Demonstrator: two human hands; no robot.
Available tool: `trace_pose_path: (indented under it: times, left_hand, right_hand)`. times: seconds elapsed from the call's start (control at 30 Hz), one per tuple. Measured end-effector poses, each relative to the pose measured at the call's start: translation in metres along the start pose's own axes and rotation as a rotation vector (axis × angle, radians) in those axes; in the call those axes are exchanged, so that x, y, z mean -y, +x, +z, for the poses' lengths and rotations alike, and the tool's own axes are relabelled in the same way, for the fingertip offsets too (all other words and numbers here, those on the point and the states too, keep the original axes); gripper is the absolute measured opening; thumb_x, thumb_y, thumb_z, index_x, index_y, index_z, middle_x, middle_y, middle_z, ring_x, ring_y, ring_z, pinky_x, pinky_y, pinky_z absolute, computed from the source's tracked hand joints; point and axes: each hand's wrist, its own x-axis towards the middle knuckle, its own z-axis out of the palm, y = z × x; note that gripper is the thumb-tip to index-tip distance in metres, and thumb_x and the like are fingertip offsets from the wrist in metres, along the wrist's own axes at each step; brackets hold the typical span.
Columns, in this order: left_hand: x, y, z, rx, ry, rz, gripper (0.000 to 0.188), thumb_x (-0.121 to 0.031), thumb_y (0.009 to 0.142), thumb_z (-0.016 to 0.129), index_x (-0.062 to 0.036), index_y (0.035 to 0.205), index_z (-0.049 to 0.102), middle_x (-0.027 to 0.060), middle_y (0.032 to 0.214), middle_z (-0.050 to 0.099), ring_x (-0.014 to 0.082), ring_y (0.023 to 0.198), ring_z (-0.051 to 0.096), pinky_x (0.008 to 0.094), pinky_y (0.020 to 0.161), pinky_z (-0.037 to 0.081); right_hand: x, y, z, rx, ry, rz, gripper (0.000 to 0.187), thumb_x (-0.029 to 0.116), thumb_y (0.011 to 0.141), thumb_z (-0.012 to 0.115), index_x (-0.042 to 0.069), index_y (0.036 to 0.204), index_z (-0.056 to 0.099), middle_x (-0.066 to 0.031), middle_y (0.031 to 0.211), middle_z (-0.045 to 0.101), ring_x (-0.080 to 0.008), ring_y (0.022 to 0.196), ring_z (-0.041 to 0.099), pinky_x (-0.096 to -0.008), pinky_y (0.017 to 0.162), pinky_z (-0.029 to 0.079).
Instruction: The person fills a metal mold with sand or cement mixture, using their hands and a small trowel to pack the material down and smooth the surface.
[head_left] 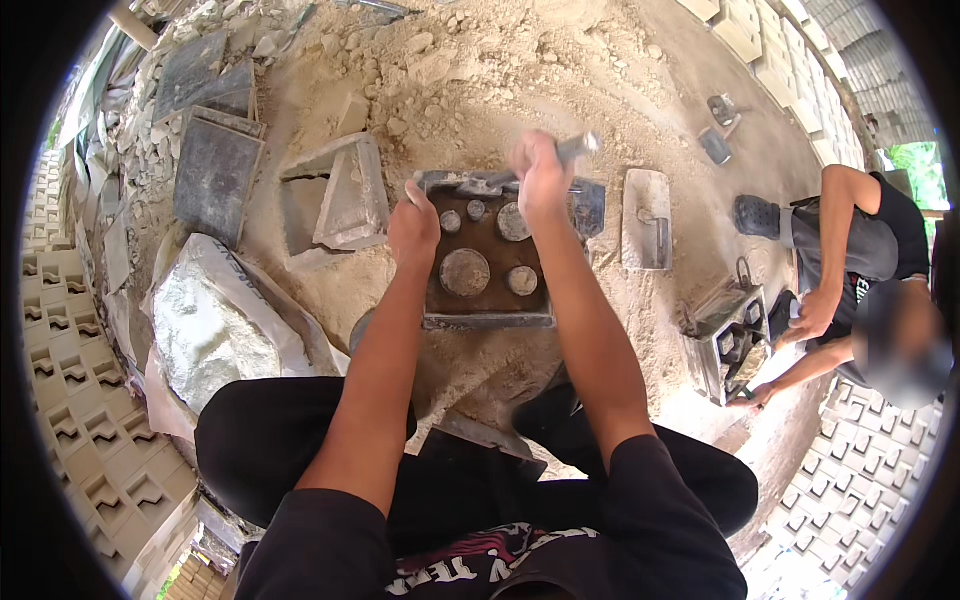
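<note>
Between my knees lies a dark rectangular moulding box [488, 322], packed with brown sand. Several pale round discs [465, 272] of different sizes sit in the sand. My left hand [413, 228] is closed at the box's left side, thumb upward, its fingers partly hidden. Above the far right part of the box, my right hand [541, 178] is in a fist round a short grey metal tool [578, 147] with a rounded end. Motion smears that hand and tool, so the tool's exact kind is unclear. A dark flat plate [588, 208] shows beside the box's far right corner.
Left of the box are a pale broken frame [350, 195], a dark slab [215, 175] and a sack of white powder [215, 320]. Rightward lie a pale tray [647, 220] and another person's hands [815, 315] at a metal mould [728, 340]. Loose sand [440, 60] heaps beyond.
</note>
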Motion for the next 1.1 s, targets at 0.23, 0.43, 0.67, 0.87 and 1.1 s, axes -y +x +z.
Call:
trace_pose_path:
  times: [0.23,0.43,0.67,0.87,1.1]
  left_hand:
    - [-0.005,-0.001,-0.001,-0.01,0.002,0.003,0.07,-0.049,0.101,0.02,0.0034,0.11,0.066,0.0289,0.11,0.064,0.0478,0.106,0.058,0.0537,0.094,0.043]
    - [-0.001,0.004,0.0,0.014,0.048,0.002,0.07,-0.049,0.101,0.02,0.0029,0.11,0.066,0.0285,0.11,0.064,0.0477,0.106,0.058,0.0537,0.094,0.043]
    - [-0.004,0.001,0.001,-0.02,0.023,0.022,0.07,-0.05,0.1,0.021,0.0011,0.109,0.068,0.0281,0.11,0.064,0.0478,0.105,0.058,0.0542,0.093,0.044]
    - [-0.004,0.004,0.0,0.016,0.055,0.016,0.072,-0.051,0.1,0.021,0.0035,0.108,0.067,0.028,0.108,0.065,0.0471,0.104,0.059,0.0539,0.092,0.045]
    - [-0.004,0.001,-0.001,-0.007,0.05,-0.001,0.071,-0.049,0.1,0.021,0.0042,0.109,0.067,0.0277,0.11,0.065,0.0464,0.105,0.059,0.0537,0.093,0.045]
  right_hand:
    - [-0.004,-0.002,-0.007,0.122,0.008,0.116,0.042,0.019,0.091,0.051,0.012,0.055,0.031,0.0015,0.05,0.026,-0.0133,0.045,0.026,-0.0312,0.05,0.022]
    - [0.016,-0.008,-0.018,0.133,-0.386,0.158,0.038,0.014,0.094,0.051,0.009,0.058,0.04,0.0032,0.053,0.034,-0.0101,0.047,0.03,-0.0293,0.05,0.026]
    - [0.023,-0.011,-0.058,0.256,-0.691,-0.173,0.04,0.019,0.097,0.051,0.007,0.059,0.047,0.0031,0.053,0.04,-0.0068,0.048,0.032,-0.0271,0.045,0.024]
    - [0.058,-0.029,-0.041,0.044,-0.367,-0.059,0.035,0.024,0.097,0.057,0.006,0.068,0.052,0.0035,0.057,0.048,-0.0042,0.054,0.042,-0.0249,0.046,0.031]
    - [0.06,-0.039,-0.016,-0.3,-0.287,0.068,0.044,0.021,0.1,0.05,0.012,0.059,0.038,0.0027,0.052,0.041,-0.0068,0.047,0.037,-0.026,0.045,0.026]
